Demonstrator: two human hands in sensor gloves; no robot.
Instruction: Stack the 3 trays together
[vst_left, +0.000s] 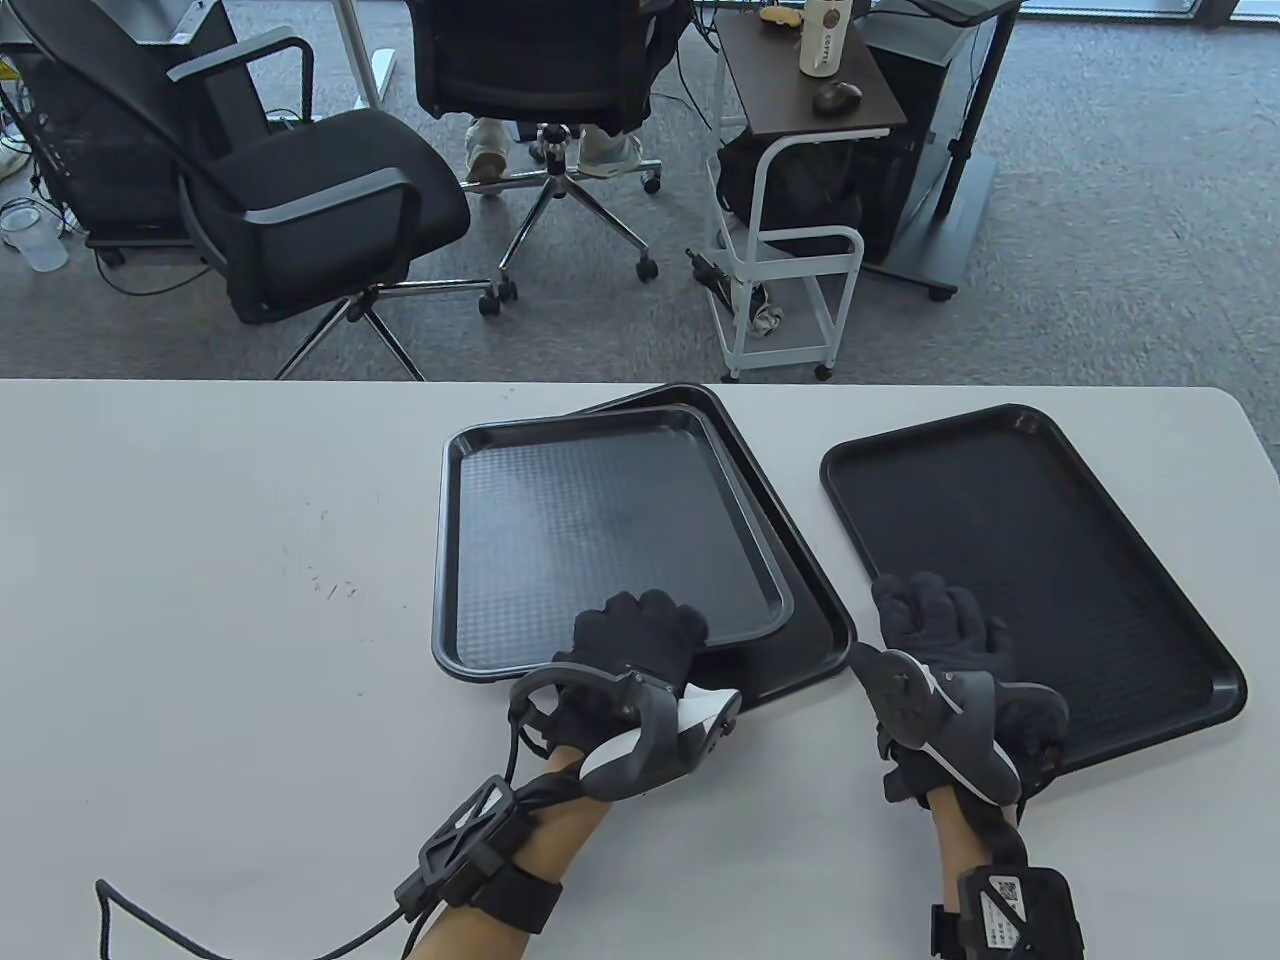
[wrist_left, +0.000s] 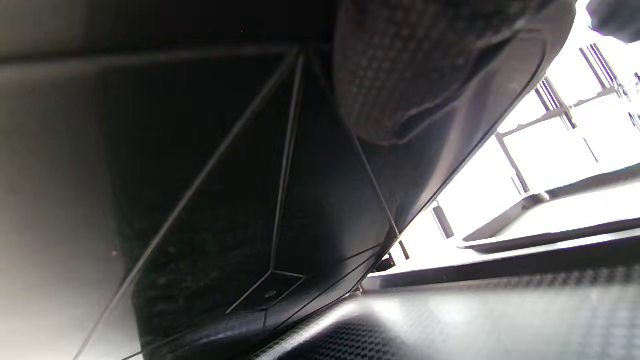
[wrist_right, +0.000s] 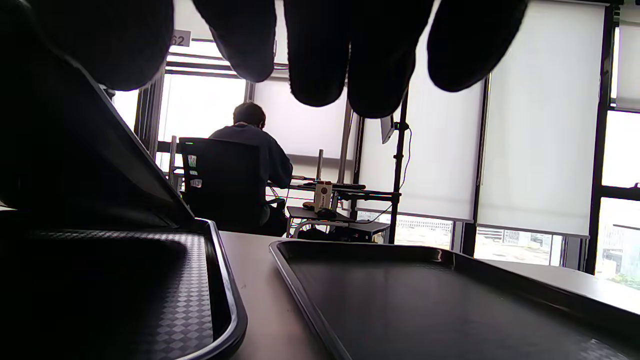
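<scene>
upper tray (vst_left: 600, 520) on lower tray (vst_left: 800, 620), third tray (vst_left: 1040, 560) right

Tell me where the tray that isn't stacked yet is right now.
In the table view the unstacked tray lies flat on the table's right side, apart from the two-tray pile to its left, with the right hand over its near-left corner.

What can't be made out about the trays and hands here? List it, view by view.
- Table view: the left hand covers the lifted tray's near rim, so its grip there is hidden.
- Table view: the right hand is over the right tray; contact is unclear.
- Left wrist view: dark tray underside fills the frame; the fingers are mostly hidden.
- Right wrist view: backlit fingertips are silhouettes.
</scene>
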